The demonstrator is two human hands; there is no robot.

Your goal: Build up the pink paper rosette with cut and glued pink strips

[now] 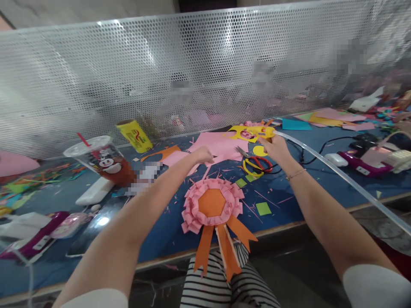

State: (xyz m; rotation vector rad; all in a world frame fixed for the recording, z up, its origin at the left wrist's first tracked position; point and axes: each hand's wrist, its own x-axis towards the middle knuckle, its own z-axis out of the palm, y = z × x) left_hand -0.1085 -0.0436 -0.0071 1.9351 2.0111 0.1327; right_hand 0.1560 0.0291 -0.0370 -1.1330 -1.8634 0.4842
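My right hand (272,143) is closed round a yellow glue gun (258,131) with a long clear glue stick (334,167) trailing from its back. Over the pink paper (221,145), my left hand (204,155) has its fingers pinched together, close to a thin pink strip (206,172); whatever it grips is too small to make out. A pink folded-paper rosette (212,203) with an orange centre lies at the table's front edge, its orange tails hanging over. Scissors (257,164) with red and yellow handles lie between my hands.
A plastic cup (102,162) with a red straw stands at left, near a yellow packet (135,136) and a dark tablet (93,226). Purple power strips (366,164) lie on both sides. A perforated metal screen (144,77) runs along the back, with people behind it.
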